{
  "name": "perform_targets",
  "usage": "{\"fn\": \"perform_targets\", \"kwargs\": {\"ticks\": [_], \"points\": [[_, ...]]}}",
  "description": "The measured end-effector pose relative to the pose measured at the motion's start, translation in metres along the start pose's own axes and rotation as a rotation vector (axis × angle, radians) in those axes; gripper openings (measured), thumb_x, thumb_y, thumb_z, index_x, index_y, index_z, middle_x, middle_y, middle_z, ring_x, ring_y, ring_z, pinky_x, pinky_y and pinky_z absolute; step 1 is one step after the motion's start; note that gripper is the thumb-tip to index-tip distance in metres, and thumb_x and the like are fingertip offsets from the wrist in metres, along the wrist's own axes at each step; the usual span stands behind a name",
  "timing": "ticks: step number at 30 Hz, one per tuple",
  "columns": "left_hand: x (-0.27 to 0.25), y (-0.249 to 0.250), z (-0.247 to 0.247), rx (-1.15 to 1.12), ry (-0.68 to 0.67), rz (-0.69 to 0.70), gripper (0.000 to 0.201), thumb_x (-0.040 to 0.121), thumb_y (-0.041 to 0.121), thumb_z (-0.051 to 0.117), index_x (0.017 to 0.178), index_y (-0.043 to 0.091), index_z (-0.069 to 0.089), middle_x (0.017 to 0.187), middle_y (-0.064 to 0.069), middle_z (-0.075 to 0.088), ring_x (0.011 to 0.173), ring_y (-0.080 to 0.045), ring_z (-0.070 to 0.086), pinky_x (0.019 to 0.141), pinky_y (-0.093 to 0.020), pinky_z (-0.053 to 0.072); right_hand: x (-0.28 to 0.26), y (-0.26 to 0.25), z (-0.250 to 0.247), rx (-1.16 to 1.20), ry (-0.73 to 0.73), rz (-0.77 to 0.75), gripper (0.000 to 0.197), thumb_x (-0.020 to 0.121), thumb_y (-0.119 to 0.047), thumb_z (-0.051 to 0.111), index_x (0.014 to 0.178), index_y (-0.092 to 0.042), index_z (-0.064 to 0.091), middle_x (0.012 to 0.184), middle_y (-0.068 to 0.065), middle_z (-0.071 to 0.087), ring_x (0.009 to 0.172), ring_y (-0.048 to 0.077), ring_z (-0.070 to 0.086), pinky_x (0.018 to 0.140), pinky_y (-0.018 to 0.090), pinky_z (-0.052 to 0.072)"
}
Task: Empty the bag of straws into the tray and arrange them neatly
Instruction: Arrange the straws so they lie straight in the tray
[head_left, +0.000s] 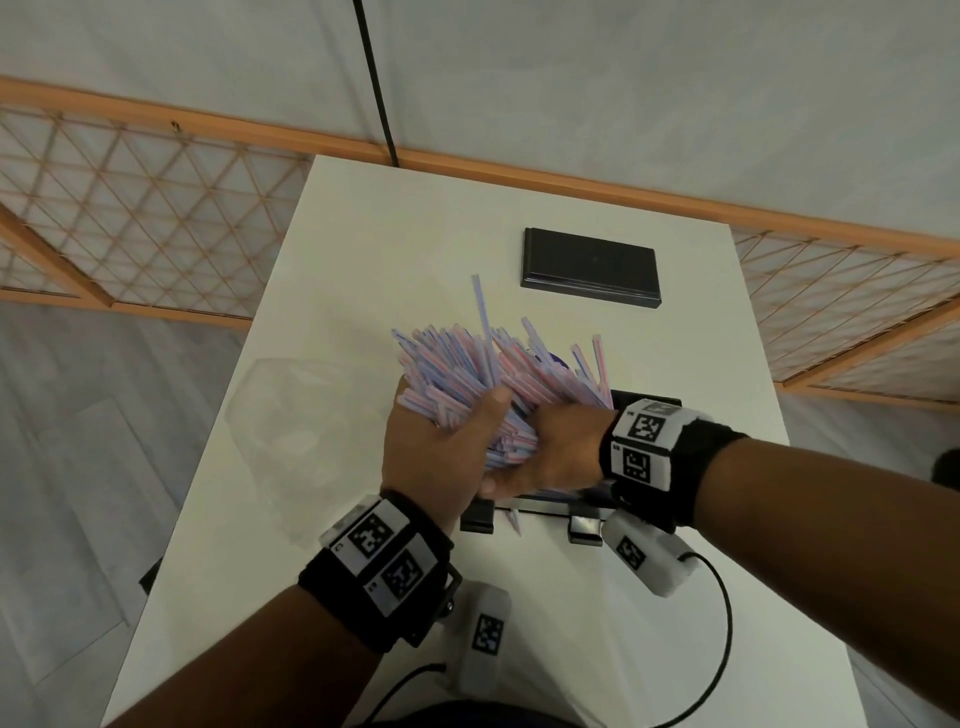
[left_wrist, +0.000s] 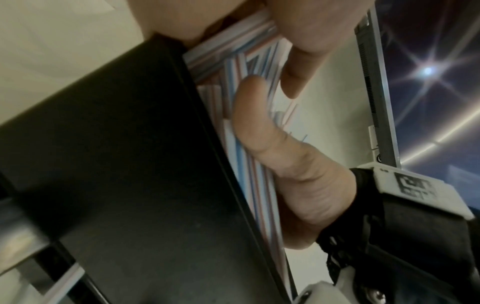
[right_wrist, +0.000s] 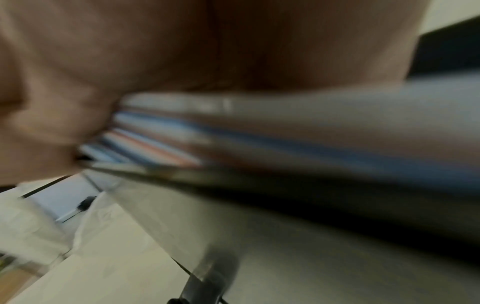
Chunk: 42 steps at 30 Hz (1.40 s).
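Above the tray (head_left: 644, 401), both hands clutch the straws (head_left: 483, 374): left hand (head_left: 436, 452) wrapped round the bundle, right hand (head_left: 550, 457) clasping beside it. Better to square the ends, then lower them level into the tray, away from the empty bag (head_left: 291, 415) left of it.

The straws (head_left: 470, 374) look like thin, smooth plastic, striped in pink, blue and white with a faint sheen. The tray (left_wrist: 124, 164) beneath them has a dark, matt wall that looks like smooth plastic. At the left of the table (head_left: 675, 649), whose top is white, smooth and matt, lies the bag (head_left: 291, 415), clear, crinkled plastic film. The far black case (head_left: 592, 267) has a slightly glossy top. Beyond the table, the screen (head_left: 130, 218) pairs bare orange-brown wood with matt, paper-like panels.
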<state>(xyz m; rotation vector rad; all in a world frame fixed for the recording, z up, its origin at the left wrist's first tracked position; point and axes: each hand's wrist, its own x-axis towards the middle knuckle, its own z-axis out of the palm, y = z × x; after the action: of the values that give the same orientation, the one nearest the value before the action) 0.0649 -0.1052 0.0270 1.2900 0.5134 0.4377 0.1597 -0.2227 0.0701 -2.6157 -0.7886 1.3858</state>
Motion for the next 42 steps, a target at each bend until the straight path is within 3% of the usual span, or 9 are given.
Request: {"fn": "perform_targets", "kwargs": {"ticks": [2,5,11,16,22,29,33,37,42], "points": [[0.0,0.001,-0.002,-0.019,-0.006,0.002,0.037,0.084,0.018,0.073,0.118,0.003,0.068,0.11,-0.004,0.077,0.105,-0.016,0.073,0.092,-0.034,0.059,-0.003,0.0,0.0,-0.028,0.092,-0.053,0.053,0.063,-0.087,0.061,0.071,-0.034,0.054,0.075,-0.012,0.062,0.079,0.014,0.061,0.074,0.025,0.041],[-0.001,-0.002,-0.008,0.008,-0.012,-0.006,0.035,0.086,0.019,0.071,0.118,0.005,0.068,0.114,-0.01,0.076,0.109,-0.023,0.073,0.098,-0.051,0.057,-0.007,0.003,0.004,-0.074,0.186,-0.09,0.054,0.067,-0.084,0.062,0.075,-0.031,0.053,0.081,-0.006,0.064,0.08,0.014,0.06,0.073,0.024,0.043],[-0.002,0.001,-0.008,-0.045,-0.008,-0.036,0.04,0.083,0.022,0.077,0.12,0.009,0.065,0.114,-0.009,0.075,0.108,-0.025,0.072,0.095,-0.051,0.058,-0.025,0.026,0.017,-0.019,0.285,-0.128,0.066,0.066,-0.081,0.066,0.104,-0.027,0.063,0.093,-0.014,0.06,0.084,0.009,0.059,0.08,0.024,0.05],[-0.004,-0.001,-0.001,-0.102,-0.036,-0.058,0.052,0.081,0.029,0.079,0.125,0.003,0.065,0.12,-0.017,0.073,0.114,-0.035,0.07,0.1,-0.059,0.053,-0.016,0.023,0.019,0.057,0.173,-0.064,0.076,0.062,-0.085,0.062,0.116,-0.031,0.062,0.107,-0.013,0.066,0.097,0.009,0.063,0.093,0.032,0.052],[-0.004,-0.002,-0.001,-0.054,-0.052,-0.046,0.058,0.081,0.032,0.079,0.128,0.002,0.063,0.123,-0.013,0.072,0.116,-0.027,0.07,0.101,-0.055,0.054,0.005,0.011,0.013,0.128,0.099,-0.078,0.089,0.043,-0.081,0.072,0.12,-0.039,0.057,0.115,-0.015,0.067,0.108,0.011,0.063,0.1,0.036,0.05],[-0.001,-0.008,-0.004,-0.012,-0.071,-0.032,0.055,0.082,0.023,0.079,0.127,-0.004,0.061,0.121,-0.016,0.072,0.114,-0.03,0.07,0.098,-0.055,0.055,0.004,0.003,0.004,0.162,0.025,-0.061,0.097,0.064,-0.057,0.085,0.146,-0.033,0.04,0.146,-0.012,0.049,0.137,0.012,0.043,0.106,0.024,0.031],[0.0,-0.006,-0.002,-0.012,-0.061,-0.041,0.063,0.077,0.033,0.082,0.126,-0.001,0.061,0.119,-0.012,0.073,0.111,-0.027,0.072,0.096,-0.05,0.057,0.003,-0.001,0.003,0.178,0.033,-0.115,0.071,0.063,-0.051,0.088,0.125,-0.037,0.058,0.126,-0.017,0.064,0.121,0.008,0.056,0.102,0.025,0.039],[-0.002,-0.004,-0.003,0.009,-0.049,0.004,0.04,0.082,0.023,0.078,0.114,0.0,0.069,0.107,-0.009,0.077,0.102,-0.02,0.075,0.089,-0.038,0.06,-0.001,-0.002,0.001,0.212,0.192,-0.246,0.041,0.066,-0.045,0.088,0.098,-0.038,0.064,0.096,-0.021,0.07,0.094,-0.005,0.064,0.088,0.018,0.049],[-0.001,-0.007,-0.006,0.062,-0.078,0.021,0.041,0.081,0.012,0.084,0.118,0.0,0.069,0.106,-0.004,0.077,0.097,-0.007,0.075,0.079,-0.024,0.06,-0.005,0.004,0.008,0.037,0.348,-0.232,0.078,0.059,-0.071,0.077,0.12,-0.028,0.056,0.107,-0.011,0.067,0.099,0.012,0.064,0.09,0.029,0.051]]}}
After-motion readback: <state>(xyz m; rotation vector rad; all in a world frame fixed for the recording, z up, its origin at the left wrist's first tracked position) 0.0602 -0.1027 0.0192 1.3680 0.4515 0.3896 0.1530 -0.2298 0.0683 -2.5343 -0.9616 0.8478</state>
